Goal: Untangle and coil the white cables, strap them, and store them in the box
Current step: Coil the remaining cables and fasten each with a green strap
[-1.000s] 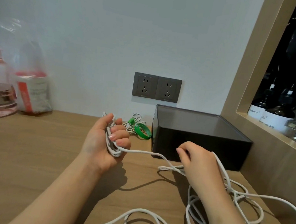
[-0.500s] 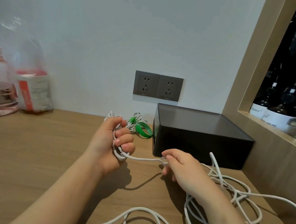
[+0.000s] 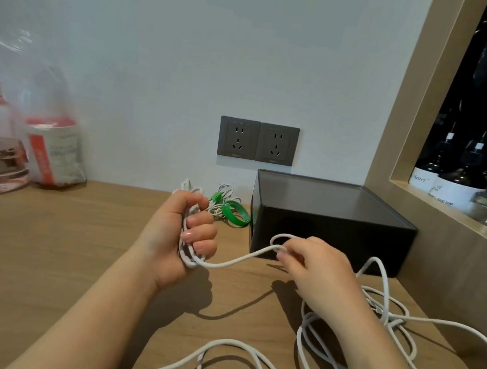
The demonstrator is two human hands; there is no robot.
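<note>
My left hand (image 3: 182,238) is closed around a small coil of the white cable (image 3: 237,263), held upright above the wooden table. A loose length runs from that coil to my right hand (image 3: 314,270), which pinches the cable in a small loop just in front of the black box (image 3: 331,220). The remaining cable lies in tangled loops (image 3: 348,345) on the table under and right of my right forearm. Behind my left hand lies another coiled white cable bound with a green strap (image 3: 235,212). The box's lid is on.
Two grey wall sockets (image 3: 257,141) sit above the box. A pink jar and a clear bag with a red-and-white packet (image 3: 53,152) stand at the back left. A wooden wall niche with dark bottles (image 3: 458,183) borders the table on the right.
My right hand slid left along the cable toward the left hand, then lifted it into a small loop in front of the box. My left hand stayed in place holding the coil.
</note>
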